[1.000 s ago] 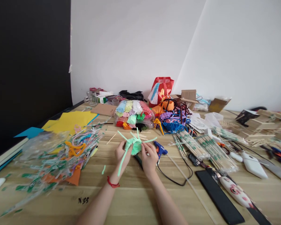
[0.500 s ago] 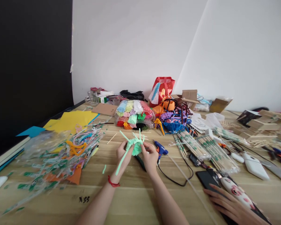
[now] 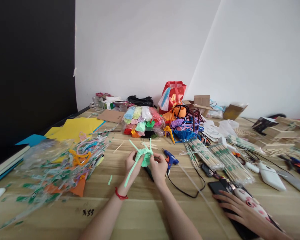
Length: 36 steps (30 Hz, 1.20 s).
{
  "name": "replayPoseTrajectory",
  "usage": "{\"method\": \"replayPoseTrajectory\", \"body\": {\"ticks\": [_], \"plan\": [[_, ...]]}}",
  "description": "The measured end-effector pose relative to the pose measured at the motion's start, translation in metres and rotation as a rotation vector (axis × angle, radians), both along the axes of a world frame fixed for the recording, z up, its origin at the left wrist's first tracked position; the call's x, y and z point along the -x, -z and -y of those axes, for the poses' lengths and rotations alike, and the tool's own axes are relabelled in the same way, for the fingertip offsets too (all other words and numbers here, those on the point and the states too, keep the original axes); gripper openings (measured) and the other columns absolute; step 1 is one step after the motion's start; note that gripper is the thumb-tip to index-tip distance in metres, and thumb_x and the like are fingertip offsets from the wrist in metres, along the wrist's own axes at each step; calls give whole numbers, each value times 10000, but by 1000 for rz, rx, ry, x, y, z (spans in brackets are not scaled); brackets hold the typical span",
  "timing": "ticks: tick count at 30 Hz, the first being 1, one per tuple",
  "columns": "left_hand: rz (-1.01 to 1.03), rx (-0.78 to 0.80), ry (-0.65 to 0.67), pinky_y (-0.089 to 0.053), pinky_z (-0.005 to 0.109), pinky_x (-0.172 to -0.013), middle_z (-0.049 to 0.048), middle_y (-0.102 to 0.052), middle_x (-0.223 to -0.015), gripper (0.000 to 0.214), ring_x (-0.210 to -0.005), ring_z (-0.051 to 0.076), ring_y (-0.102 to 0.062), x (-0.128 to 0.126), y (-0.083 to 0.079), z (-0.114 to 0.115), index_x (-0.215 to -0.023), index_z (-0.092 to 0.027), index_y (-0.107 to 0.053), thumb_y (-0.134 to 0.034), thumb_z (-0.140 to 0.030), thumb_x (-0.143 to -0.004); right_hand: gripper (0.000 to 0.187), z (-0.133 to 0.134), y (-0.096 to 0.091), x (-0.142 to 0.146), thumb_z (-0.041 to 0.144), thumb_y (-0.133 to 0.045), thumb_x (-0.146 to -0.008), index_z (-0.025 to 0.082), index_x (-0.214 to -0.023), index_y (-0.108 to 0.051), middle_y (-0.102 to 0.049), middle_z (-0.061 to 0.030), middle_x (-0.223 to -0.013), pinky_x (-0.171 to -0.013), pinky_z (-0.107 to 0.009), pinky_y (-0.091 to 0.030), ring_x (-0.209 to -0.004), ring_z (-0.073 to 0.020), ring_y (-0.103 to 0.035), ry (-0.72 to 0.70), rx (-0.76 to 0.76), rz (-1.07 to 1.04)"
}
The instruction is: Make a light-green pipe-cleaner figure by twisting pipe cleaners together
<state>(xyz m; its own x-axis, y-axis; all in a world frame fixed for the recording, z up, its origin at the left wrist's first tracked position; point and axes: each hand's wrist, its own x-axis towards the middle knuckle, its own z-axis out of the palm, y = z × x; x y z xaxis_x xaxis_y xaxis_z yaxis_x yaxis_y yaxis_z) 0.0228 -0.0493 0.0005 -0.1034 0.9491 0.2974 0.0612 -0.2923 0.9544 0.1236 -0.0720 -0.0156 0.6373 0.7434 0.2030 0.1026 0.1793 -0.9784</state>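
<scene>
Pinching mint-green fuzzy piece (image 3: 146, 159), with splayed strands (image 3: 130, 173), between narrowed fingers (image 3: 153, 162) of left hand (image 3: 129, 164) and right hand (image 3: 160, 170), just left of blue glue gun (image 3: 172, 159).

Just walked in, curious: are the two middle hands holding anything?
Left hand: closed, holding the green fuzzy piece.
Right hand: closed, pinching its edge.

Green fuzzy piece (image 3: 146, 159) in left hand (image 3: 131, 164) and right hand (image 3: 160, 168), above wooden table (image 3: 141, 215)

Both my hands (image 3: 159, 168) and forearms (image 3: 105, 218) are bare; I wear a thin red cord bracelet (image 3: 121, 194) around my left wrist (image 3: 124, 189), lower middle of the frame.
</scene>
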Motion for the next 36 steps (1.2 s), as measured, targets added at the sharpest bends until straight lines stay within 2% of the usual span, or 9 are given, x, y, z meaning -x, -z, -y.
{"method": "replayPoseTrajectory", "body": {"ticks": [10,18,20,24,26,30,34,36], "plan": [[-71,-8,13,-409,206,-520,-22,-573,-604,236,-558,125,-504,-3,10,0,-739,-159,-616,-629,-386,-673,176,0,2,1,318,-609,-674,152,-729,-591,-653,-52,-707,-620,-276,-488,-667,-180,-613,53,-44,55],[-35,39,54,-430,225,-558,-6,-608,-647,253,-592,140,-530,1,3,-4,-754,-157,-637,-642,-382,-640,273,-1,-4,0,305,-562,-695,128,-873,-668,-696,-77,-844,-664,-284,-483,-747,-208,-619,-151,-42,51],[-25,54,80,-430,225,-559,-3,-611,-650,246,-597,141,-533,1,2,-4,-758,-156,-647,-636,-372,-642,273,0,-4,-1,303,-549,-702,126,-864,-678,-697,-57,-802,-629,-271,-468,-702,-198,-600,-182,-35,93],[-15,72,136,-437,232,-579,15,-636,-695,240,-620,146,-542,2,1,-6,-789,-149,-663,-634,-336,-642,242,1,-4,-3,323,-525,-724,130,-729,-671,-651,-14,-635,-546,-244,-423,-595,-174,-549,-220,14,170],[-21,66,174,-440,233,-584,17,-640,-705,243,-632,147,-546,3,3,-7,-808,-149,-667,-628,-329,-650,252,2,-5,-3,335,-517,-735,136,-744,-671,-658,-21,-658,-570,-251,-426,-622,-184,-558,-233,6,199],[-71,31,201,-446,231,-568,6,-633,-670,220,-611,143,-547,5,8,-10,-800,-153,-668,-614,-323,-671,256,1,-5,-4,347,-504,-751,156,-810,-664,-680,-46,-753,-647,-278,-435,-705,-212,-583,-216,-1,224],[-57,-21,174,-468,248,-614,47,-675,-799,242,-683,162,-589,6,7,-12,-872,-158,-662,-617,-281,-669,244,0,-4,-5,321,-467,-773,153,-813,-640,-668,-55,-765,-655,-283,-429,-688,-199,-574,-146,9,261],[-61,-18,169,-462,241,-604,48,-674,-785,230,-671,159,-585,6,6,-12,-852,-156,-666,-625,-272,-657,223,0,-3,-5,310,-471,-767,154,-800,-626,-654,-45,-744,-639,-274,-425,-663,-184,-559,-126,-3,283]]}}
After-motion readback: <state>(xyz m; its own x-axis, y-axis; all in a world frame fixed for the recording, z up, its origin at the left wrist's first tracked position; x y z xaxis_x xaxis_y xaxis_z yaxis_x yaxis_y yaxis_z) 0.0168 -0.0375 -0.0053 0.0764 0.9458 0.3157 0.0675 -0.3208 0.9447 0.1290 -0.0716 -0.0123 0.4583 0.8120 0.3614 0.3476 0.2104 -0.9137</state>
